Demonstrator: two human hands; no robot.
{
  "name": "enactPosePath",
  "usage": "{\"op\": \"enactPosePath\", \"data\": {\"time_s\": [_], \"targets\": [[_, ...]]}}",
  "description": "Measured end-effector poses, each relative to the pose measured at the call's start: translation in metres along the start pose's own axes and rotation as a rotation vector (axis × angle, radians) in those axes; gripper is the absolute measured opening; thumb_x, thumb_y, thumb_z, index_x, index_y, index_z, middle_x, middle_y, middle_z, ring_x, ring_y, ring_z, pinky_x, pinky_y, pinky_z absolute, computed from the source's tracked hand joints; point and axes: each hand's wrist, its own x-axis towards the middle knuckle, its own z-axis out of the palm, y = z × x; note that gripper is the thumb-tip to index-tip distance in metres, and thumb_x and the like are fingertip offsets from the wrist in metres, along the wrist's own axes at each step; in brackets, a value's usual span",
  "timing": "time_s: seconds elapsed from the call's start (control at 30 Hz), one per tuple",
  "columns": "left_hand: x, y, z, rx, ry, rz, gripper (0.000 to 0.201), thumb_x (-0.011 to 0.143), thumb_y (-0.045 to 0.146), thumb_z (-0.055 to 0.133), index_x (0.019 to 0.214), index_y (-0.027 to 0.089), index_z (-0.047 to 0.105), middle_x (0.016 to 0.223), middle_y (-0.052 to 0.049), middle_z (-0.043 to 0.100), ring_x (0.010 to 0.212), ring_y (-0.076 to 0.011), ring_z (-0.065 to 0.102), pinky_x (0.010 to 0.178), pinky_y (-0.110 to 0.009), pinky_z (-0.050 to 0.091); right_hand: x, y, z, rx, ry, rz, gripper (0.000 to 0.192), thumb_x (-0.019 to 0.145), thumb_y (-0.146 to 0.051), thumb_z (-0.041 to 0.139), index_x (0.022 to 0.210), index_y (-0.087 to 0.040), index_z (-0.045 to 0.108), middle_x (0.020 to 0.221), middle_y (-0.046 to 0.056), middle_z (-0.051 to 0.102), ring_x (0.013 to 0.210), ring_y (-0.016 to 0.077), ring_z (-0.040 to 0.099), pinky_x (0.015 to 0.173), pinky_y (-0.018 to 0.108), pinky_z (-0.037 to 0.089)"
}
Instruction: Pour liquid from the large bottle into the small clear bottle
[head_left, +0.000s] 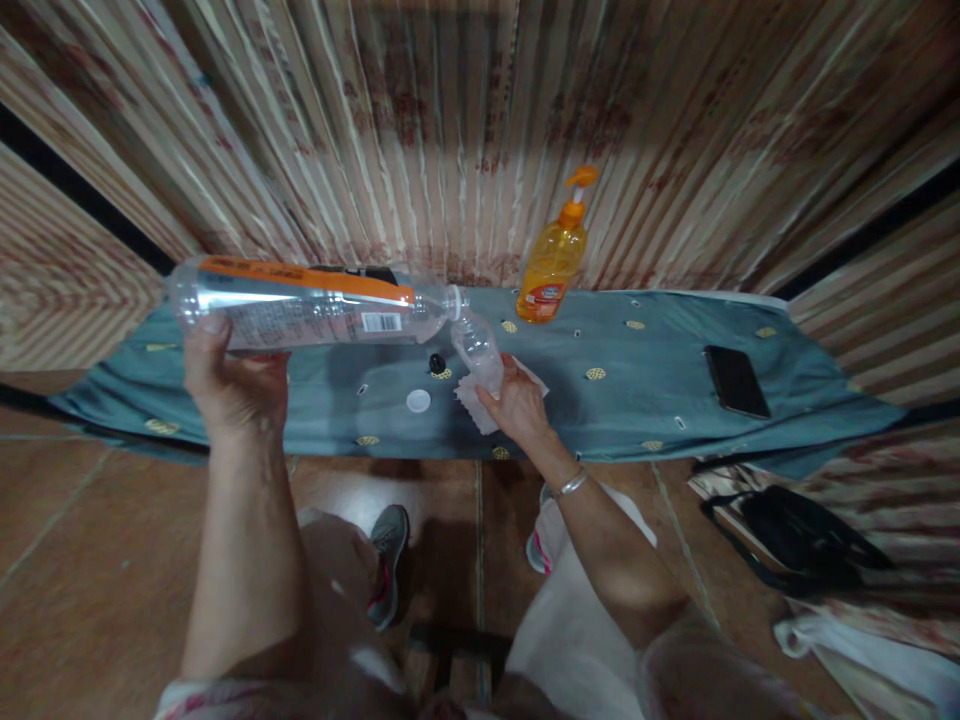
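My left hand (229, 385) grips the base end of a large clear plastic bottle (307, 305) with an orange label. The bottle lies almost level, its open mouth pointing right. That mouth meets the neck of a small clear bottle (480, 350), which my right hand (517, 405) holds tilted above a white cloth (480, 412). A white cap (418, 401) and a small black cap (436, 362) lie on the blue-grey cloth-covered surface (637, 390) just left of my right hand.
An orange pump bottle (553, 262) stands at the back of the surface against a striped curtain. A black phone (736, 381) lies to the right. A black bag (802, 545) sits on the tiled floor at lower right, near my feet.
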Motion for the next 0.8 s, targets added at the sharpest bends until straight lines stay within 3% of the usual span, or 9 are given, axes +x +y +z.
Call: {"op": "enactPosePath", "data": {"time_s": [0.8], "targets": [[0.0002, 0.0016, 0.0012, -0.014, -0.034, 0.008, 0.046, 0.056, 0.043, 0.081, 0.1, 0.03, 0.071, 0.1, -0.001, 0.073, 0.124, -0.0274, 0.061, 0.105, -0.039, 0.049, -0.0006, 0.0002, -0.0002, -0.009, 0.0, -0.001, 0.066, 0.094, -0.037, 0.062, 0.144, 0.0, 0.042, 0.123, 0.024, 0.071, 0.114, 0.0297, 0.069, 0.094, 0.033, 0.053]]}}
